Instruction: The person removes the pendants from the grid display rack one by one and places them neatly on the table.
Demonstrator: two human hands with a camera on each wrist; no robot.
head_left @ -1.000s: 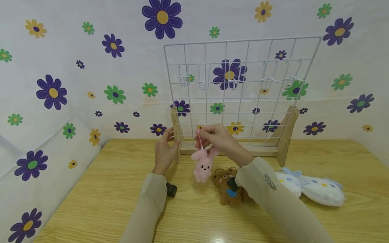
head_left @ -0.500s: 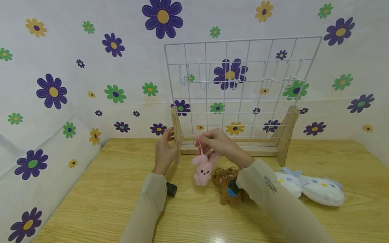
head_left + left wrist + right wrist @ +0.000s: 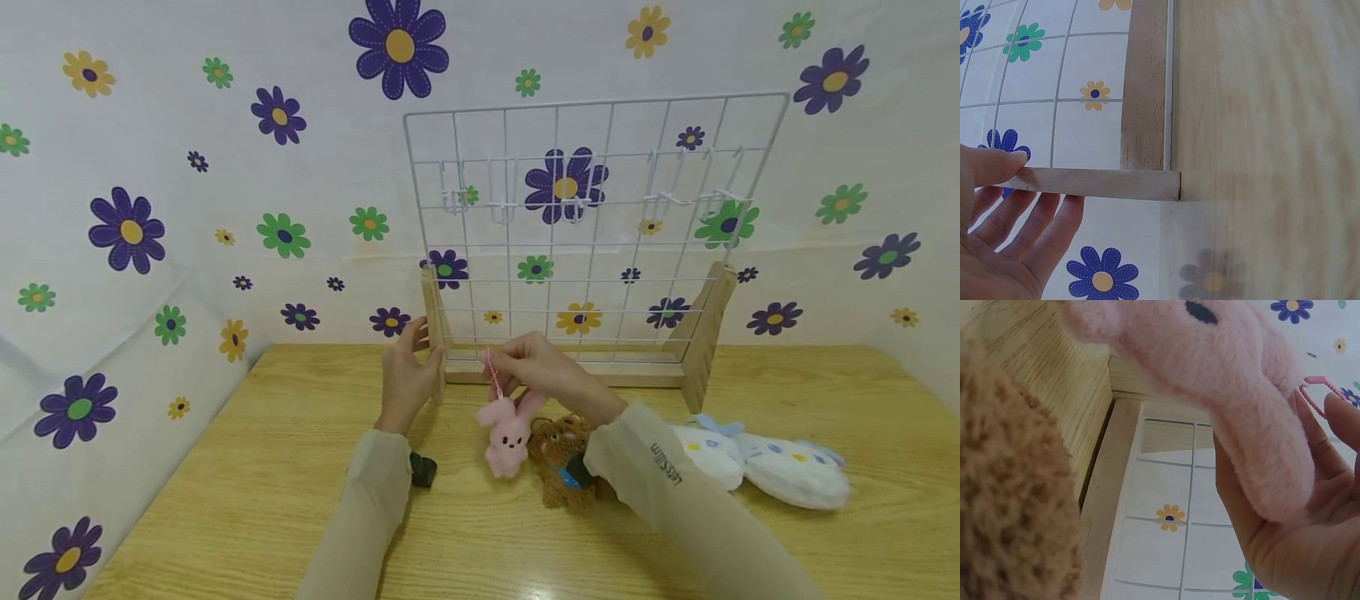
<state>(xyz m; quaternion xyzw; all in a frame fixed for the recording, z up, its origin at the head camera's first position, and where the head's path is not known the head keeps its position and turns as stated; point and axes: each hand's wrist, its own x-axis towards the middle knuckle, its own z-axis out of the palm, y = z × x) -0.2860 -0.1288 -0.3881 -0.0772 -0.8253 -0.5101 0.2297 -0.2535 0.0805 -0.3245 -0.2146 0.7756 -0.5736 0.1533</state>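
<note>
A pink plush bunny keychain point(image 3: 508, 446) hangs by its pink cord from my right hand point(image 3: 536, 367), which pinches the cord between thumb and finger. In the right wrist view one long ear of the bunny point(image 3: 1210, 369) lies against the palm. My left hand point(image 3: 408, 375) grips the left wooden upright point(image 3: 433, 333) of the rack stand, thumb on one side and fingers on the other, as the left wrist view shows. Just right of the bunny sits a brown plush bear point(image 3: 558, 467), partly covered by the right sleeve.
A white wire grid rack point(image 3: 570, 258) with several white hooks point(image 3: 501, 200) stands in the wooden base at the back. White plush toys point(image 3: 795, 471) lie on the wood-grain table point(image 3: 247, 500) to the right. Flower-patterned cloth point(image 3: 315, 167) hangs behind.
My right hand has come down and slightly toward me, and the bunny has sunk lower with it, closer to the table. The left hand has stayed on the upright.
</note>
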